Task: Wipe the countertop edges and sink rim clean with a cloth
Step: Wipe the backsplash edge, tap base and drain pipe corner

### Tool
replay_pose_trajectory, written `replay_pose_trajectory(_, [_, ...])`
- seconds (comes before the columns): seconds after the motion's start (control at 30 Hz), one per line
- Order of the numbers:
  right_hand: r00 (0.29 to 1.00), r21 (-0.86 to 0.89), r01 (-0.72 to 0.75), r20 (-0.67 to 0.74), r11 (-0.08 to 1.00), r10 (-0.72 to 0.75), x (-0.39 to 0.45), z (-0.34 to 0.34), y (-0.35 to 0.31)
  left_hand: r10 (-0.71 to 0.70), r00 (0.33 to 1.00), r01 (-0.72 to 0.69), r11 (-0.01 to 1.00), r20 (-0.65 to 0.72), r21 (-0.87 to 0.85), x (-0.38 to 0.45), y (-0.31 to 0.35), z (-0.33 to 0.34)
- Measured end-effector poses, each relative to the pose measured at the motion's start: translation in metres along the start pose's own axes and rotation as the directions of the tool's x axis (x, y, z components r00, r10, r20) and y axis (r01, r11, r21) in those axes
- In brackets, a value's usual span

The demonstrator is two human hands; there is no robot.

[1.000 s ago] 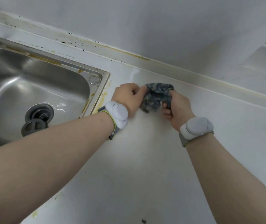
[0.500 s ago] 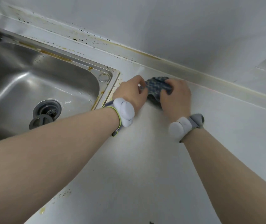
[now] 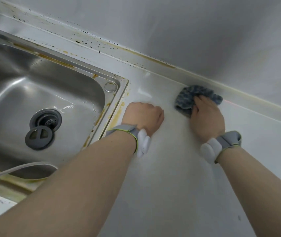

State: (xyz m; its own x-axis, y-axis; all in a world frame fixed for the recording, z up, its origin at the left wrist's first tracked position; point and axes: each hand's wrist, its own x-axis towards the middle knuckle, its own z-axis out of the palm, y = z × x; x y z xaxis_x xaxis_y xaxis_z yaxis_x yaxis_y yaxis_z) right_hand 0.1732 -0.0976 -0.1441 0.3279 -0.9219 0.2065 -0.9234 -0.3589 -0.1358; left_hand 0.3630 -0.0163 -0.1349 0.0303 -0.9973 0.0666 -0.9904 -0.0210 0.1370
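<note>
Cloth (image 3: pixel 190 98): a bunched blue-grey rag lying flat on the white tabletop (image 3: pixel 170 185), just short of the raised strip along the wall. A second ago I had it lifted between both hands; now it is down and spread under one.

Right hand (image 3: pixel 206 117): laid over the near side of the cloth, fingers reaching forward across it and pressing it to the surface — whether the fingertips curl into the fabric I cannot tell from this angle.

Left hand (image 3: pixel 144 115): it has let go of the cloth and moved toward the sink, and rests on the tabletop as a closed fist holding nothing, well apart from the rag and just beside the stained sink rim (image 3: pixel 119 106).

What changed: two-handed bunching has given way to a one-handed press, and the cloth has shifted right along the back edge.

Meaning for the task: I judge the folding done and a wiping stroke along the rear edge beginning.

Work left: brown streaks mark the rim's right side, and dark specks dot the back edge (image 3: pixel 102 43) behind the sink — none of it looks wiped.

Sink (image 3: pixel 42 82): stainless basin, strainer cover lying beside the drain, a hose crossing the near rim.
</note>
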Motion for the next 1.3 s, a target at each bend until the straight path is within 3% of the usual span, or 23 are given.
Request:
replay_pose_trajectory(0.1, [0.973, 0.118, 0.200, 0.092, 0.973, -0.212, 0.012, 0.007, -0.018, 0.011, 0.999, -0.012, 1.000, -0.036, -0.015, 0.001, -0.001, 0.003])
replay_pose_trajectory(0.2, [0.908, 0.227, 0.256, 0.277, 0.940, -0.314, 0.049, 0.007, -0.043, 0.026, 0.992, -0.027, 1.000, -0.125, -0.006, 0.000, -0.001, 0.005])
replay_pose_trajectory(0.37, [0.770, 0.299, 0.407, 0.396, 0.863, -0.500, 0.093, 0.002, -0.087, 0.074, 0.967, -0.086, 0.996, -0.243, -0.039, 0.001, -0.004, 0.015])
replay_pose_trajectory(0.47, [0.717, 0.310, 0.430, 0.453, 0.848, -0.530, 0.102, 0.009, -0.103, 0.078, 0.969, -0.099, 0.992, -0.234, -0.080, 0.003, -0.007, 0.021])
replay_pose_trajectory(0.7, [0.677, 0.305, 0.453, 0.494, 0.837, -0.546, 0.114, 0.016, -0.128, 0.113, 0.974, -0.151, 0.970, -0.198, -0.192, 0.009, -0.013, 0.031])
replay_pose_trajectory(0.87, [0.712, 0.378, 0.472, 0.370, 0.796, -0.597, 0.121, 0.027, -0.145, 0.095, 0.986, -0.108, 0.991, -0.138, -0.085, 0.009, -0.008, 0.014])
replay_pose_trajectory(0.93, [0.750, 0.387, 0.452, 0.322, 0.804, -0.577, 0.117, 0.028, -0.143, 0.083, 0.996, -0.082, 0.997, -0.044, 0.010, 0.006, -0.002, 0.006])
replay_pose_trajectory(0.97, [0.753, 0.396, 0.450, 0.313, 0.800, -0.578, 0.115, 0.028, -0.143, 0.036, 0.999, -0.036, 0.999, 0.004, -0.026, 0.002, -0.003, 0.005])
replay_pose_trajectory(1.17, [0.851, 0.487, 0.303, 0.249, 0.819, -0.463, 0.097, 0.021, -0.081, 0.094, 0.989, -0.100, 0.994, -0.111, -0.051, 0.002, -0.008, 0.007])
replay_pose_trajectory(1.3, [0.917, 0.392, 0.193, 0.253, 0.900, -0.307, 0.065, 0.010, -0.018, 0.063, 0.983, -0.071, 0.997, -0.172, -0.036, 0.000, -0.006, 0.008])
